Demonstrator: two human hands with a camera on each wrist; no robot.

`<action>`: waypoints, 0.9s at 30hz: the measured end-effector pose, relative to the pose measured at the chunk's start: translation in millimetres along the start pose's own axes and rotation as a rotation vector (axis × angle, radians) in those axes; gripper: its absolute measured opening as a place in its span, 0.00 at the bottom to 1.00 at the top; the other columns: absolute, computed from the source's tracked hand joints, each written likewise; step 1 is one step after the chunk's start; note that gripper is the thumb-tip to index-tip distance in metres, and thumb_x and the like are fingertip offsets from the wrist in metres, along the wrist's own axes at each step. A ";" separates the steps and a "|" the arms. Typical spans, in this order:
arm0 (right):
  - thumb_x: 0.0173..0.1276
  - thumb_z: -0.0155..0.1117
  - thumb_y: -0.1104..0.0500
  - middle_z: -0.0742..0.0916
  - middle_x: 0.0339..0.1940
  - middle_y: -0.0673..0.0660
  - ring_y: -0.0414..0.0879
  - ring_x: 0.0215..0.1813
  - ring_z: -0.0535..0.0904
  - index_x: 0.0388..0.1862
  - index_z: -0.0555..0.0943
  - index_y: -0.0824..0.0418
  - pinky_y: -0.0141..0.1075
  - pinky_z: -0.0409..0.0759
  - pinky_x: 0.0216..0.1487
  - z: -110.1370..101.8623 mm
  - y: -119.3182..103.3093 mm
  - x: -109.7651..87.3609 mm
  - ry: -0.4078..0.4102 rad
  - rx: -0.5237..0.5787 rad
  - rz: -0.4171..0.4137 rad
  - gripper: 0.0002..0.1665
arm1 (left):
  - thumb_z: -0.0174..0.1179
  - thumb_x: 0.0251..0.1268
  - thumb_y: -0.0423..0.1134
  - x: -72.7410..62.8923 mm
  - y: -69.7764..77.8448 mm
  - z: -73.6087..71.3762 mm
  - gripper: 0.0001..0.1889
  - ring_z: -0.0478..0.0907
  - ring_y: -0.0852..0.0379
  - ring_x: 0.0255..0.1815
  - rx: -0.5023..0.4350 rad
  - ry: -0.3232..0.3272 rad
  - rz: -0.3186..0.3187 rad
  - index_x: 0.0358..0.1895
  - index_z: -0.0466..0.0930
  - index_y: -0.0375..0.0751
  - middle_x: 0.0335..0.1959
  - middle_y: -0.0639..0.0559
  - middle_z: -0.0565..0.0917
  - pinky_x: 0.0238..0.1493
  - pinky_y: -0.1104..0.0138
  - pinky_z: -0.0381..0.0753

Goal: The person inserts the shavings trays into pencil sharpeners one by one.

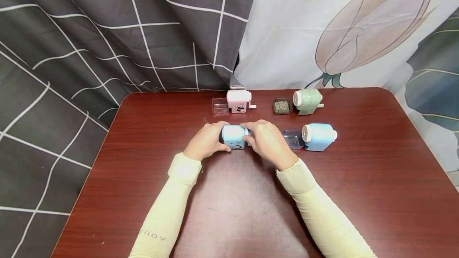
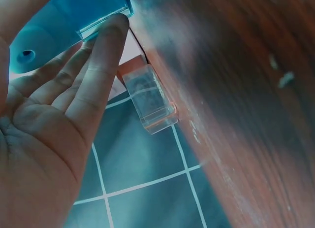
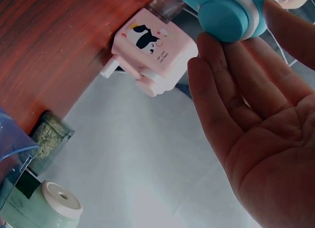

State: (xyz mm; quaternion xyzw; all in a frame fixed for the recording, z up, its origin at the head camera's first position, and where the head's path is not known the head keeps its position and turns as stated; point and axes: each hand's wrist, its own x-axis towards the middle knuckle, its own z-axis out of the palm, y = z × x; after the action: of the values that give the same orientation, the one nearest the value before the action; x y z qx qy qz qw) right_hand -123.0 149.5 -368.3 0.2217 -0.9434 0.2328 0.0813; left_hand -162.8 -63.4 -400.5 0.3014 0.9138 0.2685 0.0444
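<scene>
A light blue crank pencil sharpener (image 1: 233, 135) with a panda print stands between both hands at mid table. My left hand (image 1: 205, 140) grips its left end, thumb at the front and fingers behind. On the crank side, my right hand (image 1: 268, 141) pinches the right end between thumb and fingers. The left wrist view shows the blue sharpener's pencil hole (image 2: 27, 55). In the right wrist view its round blue end (image 3: 224, 20) sits against my fingertips; the crank is mostly hidden.
Behind stands a pink sharpener (image 1: 238, 99), its clear drawer (image 1: 220, 106) beside it. A green sharpener (image 1: 310, 101) has a drawer of shavings (image 1: 282, 106) at its left. To the right, another blue sharpener (image 1: 319, 136) stands by a dark blue drawer (image 1: 293, 140). Curtains (image 1: 161, 31) hang behind.
</scene>
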 end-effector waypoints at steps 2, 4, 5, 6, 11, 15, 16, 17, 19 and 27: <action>0.63 0.75 0.60 0.90 0.41 0.58 0.53 0.42 0.83 0.54 0.85 0.64 0.48 0.80 0.45 -0.4 0.1 -0.2 -0.003 0.001 0.002 0.20 | 0.82 0.44 0.40 0.9 0.9 0.9 0.36 0.83 0.51 0.45 0.000 -0.002 0.009 0.58 0.76 0.34 0.49 0.43 0.86 0.53 0.59 0.81; 0.63 0.74 0.60 0.90 0.41 0.58 0.53 0.42 0.83 0.54 0.85 0.64 0.48 0.80 0.45 -1.0 0.1 -0.4 -0.007 0.002 0.006 0.20 | 0.82 0.45 0.40 1.6 1.8 1.4 0.35 0.83 0.50 0.45 0.003 -0.001 0.016 0.58 0.76 0.33 0.49 0.43 0.86 0.53 0.59 0.81; 0.63 0.74 0.60 0.90 0.42 0.58 0.53 0.42 0.83 0.54 0.85 0.64 0.48 0.80 0.45 -1.2 0.0 -0.6 -0.008 0.002 0.006 0.20 | 0.82 0.45 0.40 2.0 1.9 1.8 0.35 0.83 0.50 0.45 0.004 -0.002 0.018 0.58 0.76 0.33 0.49 0.43 0.85 0.53 0.59 0.81; 0.63 0.74 0.60 0.90 0.42 0.58 0.53 0.43 0.83 0.54 0.85 0.64 0.48 0.80 0.46 -1.3 -0.1 -0.8 -0.010 0.006 0.008 0.20 | 0.82 0.45 0.40 2.4 1.9 2.3 0.35 0.83 0.51 0.45 0.005 -0.005 0.018 0.58 0.76 0.33 0.49 0.43 0.85 0.53 0.59 0.81; 0.64 0.74 0.60 0.90 0.43 0.58 0.53 0.43 0.83 0.54 0.85 0.64 0.47 0.80 0.47 -0.6 0.7 -0.5 -0.015 0.013 0.009 0.20 | 0.82 0.46 0.40 2.9 1.4 3.8 0.36 0.82 0.51 0.46 0.005 -0.016 -0.008 0.59 0.75 0.33 0.50 0.43 0.85 0.54 0.59 0.81; 0.64 0.74 0.60 0.90 0.44 0.58 0.53 0.45 0.83 0.55 0.85 0.63 0.47 0.80 0.48 -0.1 1.3 0.1 -0.019 0.022 0.012 0.20 | 0.82 0.46 0.39 2.0 1.6 4.2 0.38 0.82 0.50 0.46 -0.006 -0.015 -0.029 0.62 0.73 0.33 0.51 0.42 0.84 0.53 0.59 0.81; 0.64 0.74 0.60 0.90 0.45 0.58 0.53 0.45 0.83 0.55 0.85 0.63 0.47 0.80 0.48 -0.3 1.3 0.1 -0.021 0.025 0.013 0.21 | 0.82 0.46 0.39 1.8 1.7 4.2 0.39 0.82 0.50 0.46 -0.010 -0.015 -0.035 0.62 0.73 0.33 0.52 0.42 0.84 0.53 0.58 0.81; 0.64 0.74 0.60 0.90 0.46 0.58 0.53 0.46 0.83 0.55 0.85 0.63 0.47 0.80 0.49 -0.5 1.4 0.2 -0.024 0.029 0.015 0.21 | 0.82 0.46 0.39 1.7 1.8 4.2 0.39 0.82 0.50 0.47 -0.014 -0.015 -0.040 0.63 0.72 0.34 0.52 0.42 0.84 0.53 0.58 0.81; 0.64 0.74 0.60 0.89 0.47 0.57 0.53 0.47 0.83 0.55 0.85 0.63 0.47 0.80 0.50 -1.2 1.5 0.1 -0.029 0.037 0.020 0.21 | 0.82 0.46 0.39 1.5 2.2 4.1 0.40 0.82 0.49 0.47 -0.019 -0.016 -0.049 0.64 0.71 0.35 0.53 0.42 0.84 0.53 0.58 0.81; 0.64 0.74 0.59 0.89 0.48 0.57 0.53 0.49 0.83 0.57 0.84 0.61 0.47 0.79 0.51 -3.5 1.9 0.3 -0.049 0.038 0.035 0.22 | 0.81 0.47 0.40 1.2 1.9 3.0 0.42 0.81 0.48 0.49 -0.016 -0.027 -0.064 0.66 0.69 0.37 0.55 0.42 0.83 0.55 0.57 0.80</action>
State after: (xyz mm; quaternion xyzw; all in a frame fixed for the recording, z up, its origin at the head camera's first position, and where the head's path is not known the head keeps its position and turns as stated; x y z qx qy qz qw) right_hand -123.9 152.5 -365.9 0.2122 -0.9443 0.2467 0.0496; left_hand -162.0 -59.9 -402.0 0.2754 0.9201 0.2703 0.0679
